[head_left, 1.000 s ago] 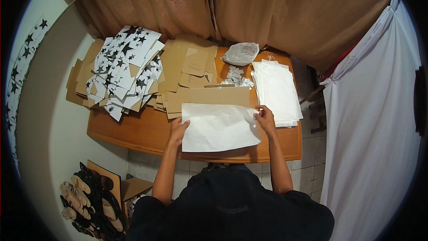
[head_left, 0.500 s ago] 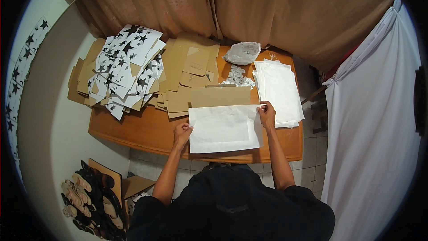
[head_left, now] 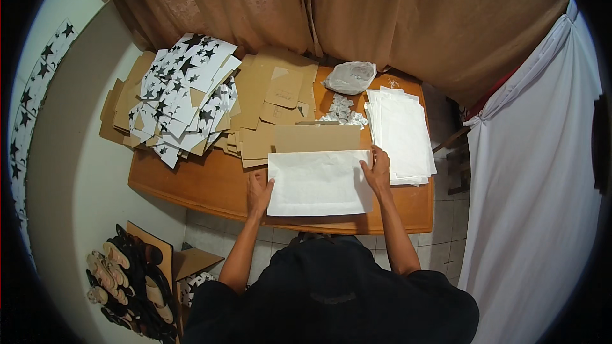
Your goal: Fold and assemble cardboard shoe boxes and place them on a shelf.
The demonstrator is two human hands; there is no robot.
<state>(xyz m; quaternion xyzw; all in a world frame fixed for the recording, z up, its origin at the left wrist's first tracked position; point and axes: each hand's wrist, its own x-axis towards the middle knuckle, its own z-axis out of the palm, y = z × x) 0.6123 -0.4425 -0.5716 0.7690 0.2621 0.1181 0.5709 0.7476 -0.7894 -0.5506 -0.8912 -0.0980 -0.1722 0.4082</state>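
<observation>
A white rectangular paper sheet (head_left: 319,183) lies flat on the wooden table (head_left: 191,185) right in front of me. My left hand (head_left: 259,192) rests flat at its left edge, fingers touching the paper. My right hand (head_left: 377,169) presses on its right edge, fingers spread. A brown cardboard piece (head_left: 317,137) lies just beyond the sheet, partly under its top edge.
A stack of white sheets (head_left: 400,134) sits at the right. Brown cardboard pieces (head_left: 274,102) and star-printed white pieces (head_left: 185,99) cover the left and back. A clear plastic bag (head_left: 349,77) and small white bits (head_left: 341,109) lie at the back. Shoes (head_left: 124,280) rest on the floor, lower left.
The white sheet was skewed and lifted a second ago; it now lies flat and square to the table edge, with both hands moved to its side edges.
</observation>
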